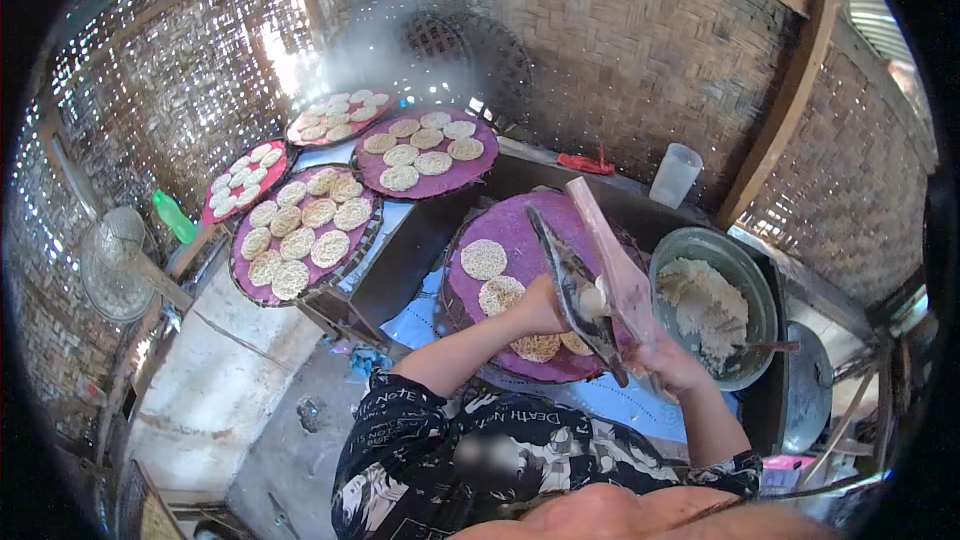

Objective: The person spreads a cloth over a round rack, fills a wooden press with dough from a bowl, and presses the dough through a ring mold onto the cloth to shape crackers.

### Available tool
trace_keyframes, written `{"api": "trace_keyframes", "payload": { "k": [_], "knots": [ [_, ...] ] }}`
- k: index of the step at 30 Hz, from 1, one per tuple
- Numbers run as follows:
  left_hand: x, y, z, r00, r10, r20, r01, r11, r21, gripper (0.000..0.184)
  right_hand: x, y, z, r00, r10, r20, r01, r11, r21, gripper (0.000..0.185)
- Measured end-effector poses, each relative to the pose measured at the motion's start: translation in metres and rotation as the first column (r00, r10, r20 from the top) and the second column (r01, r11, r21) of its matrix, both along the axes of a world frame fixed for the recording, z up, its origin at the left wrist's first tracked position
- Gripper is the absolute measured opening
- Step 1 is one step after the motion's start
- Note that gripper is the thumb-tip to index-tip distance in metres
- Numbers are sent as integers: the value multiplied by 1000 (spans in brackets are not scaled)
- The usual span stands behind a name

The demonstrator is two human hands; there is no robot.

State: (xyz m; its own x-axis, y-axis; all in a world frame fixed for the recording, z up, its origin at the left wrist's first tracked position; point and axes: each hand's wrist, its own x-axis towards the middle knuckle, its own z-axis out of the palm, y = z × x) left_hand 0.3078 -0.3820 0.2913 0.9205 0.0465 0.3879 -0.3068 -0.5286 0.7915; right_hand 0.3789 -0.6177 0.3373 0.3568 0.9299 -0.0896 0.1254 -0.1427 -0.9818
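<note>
Right of centre, I have the left hand (545,306) gripping a dark flat board (568,275), the right (676,364) a pale wooden board (624,280), a small pale lump (592,301) between; likely pressing, calling for even force.

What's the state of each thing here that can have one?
Left hand: closed around dark board.
Right hand: closed around pinkish board.
Boards: apart, pale lump between.
Front tray: partly covered with pale discs.
Four farther trays: loaded with discs.
Basin: uncovered, partly filled with pale mixture.
Green bottle: upright or leaning, unclear.
</note>
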Motion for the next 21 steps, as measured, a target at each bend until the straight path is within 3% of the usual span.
{"api": "trace_keyframes", "payload": {
  "k": [1,2,3,4,5,6,8,9,11,12,13,14,17,18,21],
  "knots": [
    [1,-1,6,1000,-7,4,8,998,-69,40,7,-6,-4,921,127,-368,-170,982,-86,103],
    [-2,2,22,982,-142,-128,129,986,-105,51,6,-10,-8,906,174,-386,-211,976,-57,103],
    [-3,13,38,909,-387,-154,327,891,-314,65,5,-15,-11,890,218,-401,-250,968,-29,103],
    [0,24,54,783,-610,-120,478,714,-511,79,6,-18,-12,870,261,-418,-289,957,-3,104],
    [12,31,68,716,-685,138,578,470,-668,90,3,-17,-6,854,221,-471,-234,972,33,103],
    [21,37,82,632,-666,397,655,186,-732,103,-8,-14,4,830,187,-525,-178,982,69,103],
    [15,29,118,479,-604,637,725,-136,-675,110,-20,-10,20,795,140,-591,-128,990,63,109],
    [22,24,123,295,-657,693,842,-164,-514,105,-20,-11,25,790,164,-591,-178,983,35,111],
    [26,15,121,278,-616,737,846,-206,-492,100,-12,-13,37,785,211,-583,-271,962,-16,115],
    [30,18,118,406,-595,694,817,-105,-567,102,-11,-17,40,776,102,-622,-186,980,-71,118],
    [36,23,112,524,-564,639,767,-16,-642,104,2,-25,33,757,98,-646,-179,982,-61,113],
    [45,25,103,636,-507,581,698,58,-714,85,12,-25,36,765,125,-632,-199,979,-48,109],
    [84,29,57,698,-412,586,555,-206,-806,53,42,-34,28,830,94,-550,-180,978,-103,96],
    [88,26,52,762,-358,540,475,-257,-842,25,51,-36,22,858,78,-508,-167,977,-131,92],
    [101,30,26,802,-332,497,389,-342,-855,35,62,-35,15,874,-59,-483,-100,950,-297,86]
  ]
}}
